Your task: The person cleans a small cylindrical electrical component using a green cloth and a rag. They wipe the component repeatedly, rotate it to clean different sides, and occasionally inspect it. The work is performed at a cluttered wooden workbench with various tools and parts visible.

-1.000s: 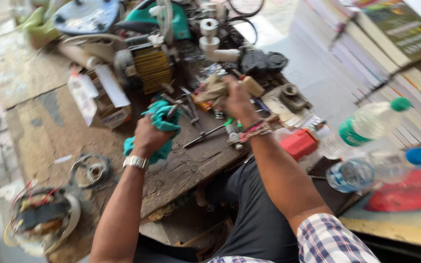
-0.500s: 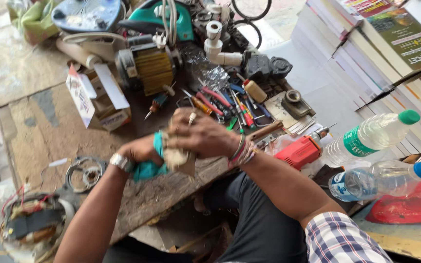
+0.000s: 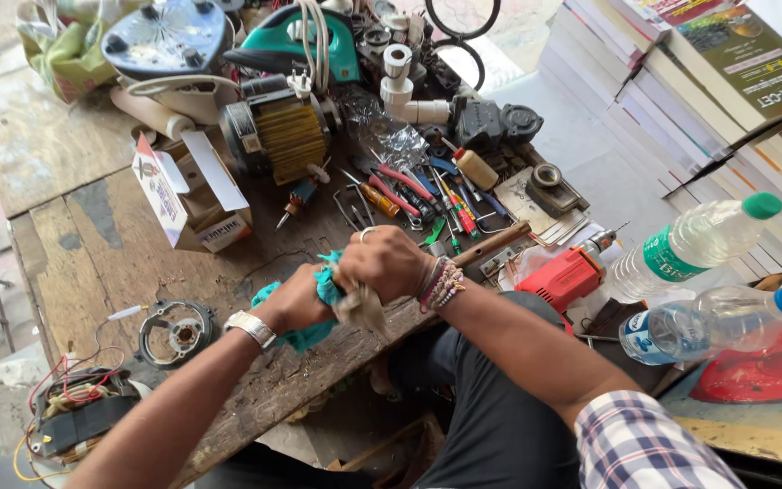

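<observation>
Hands meet at workbench [image 3: 92, 263] edge: left hand [image 3: 293, 303] clutches teal cloth [image 3: 305, 333]; right hand [image 3: 385, 263], at 2 o'clock, fingers curled tight on small pale part [image 3: 361, 310].

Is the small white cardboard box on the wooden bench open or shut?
Open: the white cardboard box has its top flaps lifted and spread apart, the inside showing.

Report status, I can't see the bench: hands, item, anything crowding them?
Left hand gripping teal cloth. Right hand closed on small pale part against it. Loose hand tools just beyond.
</observation>
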`<action>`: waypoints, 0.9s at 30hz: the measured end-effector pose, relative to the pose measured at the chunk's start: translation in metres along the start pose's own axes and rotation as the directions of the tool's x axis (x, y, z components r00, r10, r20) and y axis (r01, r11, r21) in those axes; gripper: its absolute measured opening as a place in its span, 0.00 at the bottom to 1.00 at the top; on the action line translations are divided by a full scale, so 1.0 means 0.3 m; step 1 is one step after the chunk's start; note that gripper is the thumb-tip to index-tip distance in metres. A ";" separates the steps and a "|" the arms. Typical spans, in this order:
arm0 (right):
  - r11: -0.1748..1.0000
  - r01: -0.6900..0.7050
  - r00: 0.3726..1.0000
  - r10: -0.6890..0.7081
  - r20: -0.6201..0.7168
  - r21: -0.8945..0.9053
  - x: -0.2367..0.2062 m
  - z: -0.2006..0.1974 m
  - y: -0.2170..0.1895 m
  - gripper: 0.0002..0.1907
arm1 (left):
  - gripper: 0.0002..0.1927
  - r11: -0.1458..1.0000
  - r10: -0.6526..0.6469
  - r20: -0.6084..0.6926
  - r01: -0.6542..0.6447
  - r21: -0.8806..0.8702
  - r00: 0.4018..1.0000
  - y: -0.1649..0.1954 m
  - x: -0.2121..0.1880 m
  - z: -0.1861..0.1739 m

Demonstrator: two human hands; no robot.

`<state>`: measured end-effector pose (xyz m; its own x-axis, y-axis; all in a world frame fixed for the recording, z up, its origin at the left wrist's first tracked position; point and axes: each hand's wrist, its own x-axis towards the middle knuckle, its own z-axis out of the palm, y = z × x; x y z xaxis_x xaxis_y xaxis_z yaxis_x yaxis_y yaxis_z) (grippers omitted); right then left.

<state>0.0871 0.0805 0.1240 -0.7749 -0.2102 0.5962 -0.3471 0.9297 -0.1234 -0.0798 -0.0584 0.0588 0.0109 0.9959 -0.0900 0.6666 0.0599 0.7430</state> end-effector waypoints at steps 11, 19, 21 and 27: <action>0.381 -0.925 0.346 0.837 0.423 0.003 0.018 0.081 0.119 0.18 | 0.24 0.913 -0.141 -0.646 0.351 0.208 0.750 0.119 0.062 0.147; 0.449 -0.795 0.599 0.684 0.416 0.408 -0.115 -0.114 0.170 0.16 | 0.27 0.958 -0.255 -0.409 0.285 0.015 0.876 0.075 0.003 -0.031; 0.701 -0.652 0.744 0.665 0.063 0.289 -0.125 -0.129 0.170 0.17 | 0.30 0.976 -0.187 -0.280 0.147 -0.159 0.942 0.033 0.014 -0.069; 0.247 -0.497 0.793 0.519 0.320 0.832 -0.002 -0.096 0.035 0.20 | 0.36 0.864 -0.111 0.098 0.145 -0.482 0.989 -0.093 0.044 -0.096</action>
<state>0.0990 0.0992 0.1452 -0.9633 0.2194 0.1548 -0.1398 0.0825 -0.9867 -0.1197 -0.0449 0.0561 0.0102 0.9716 -0.2365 0.2183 0.2287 0.9487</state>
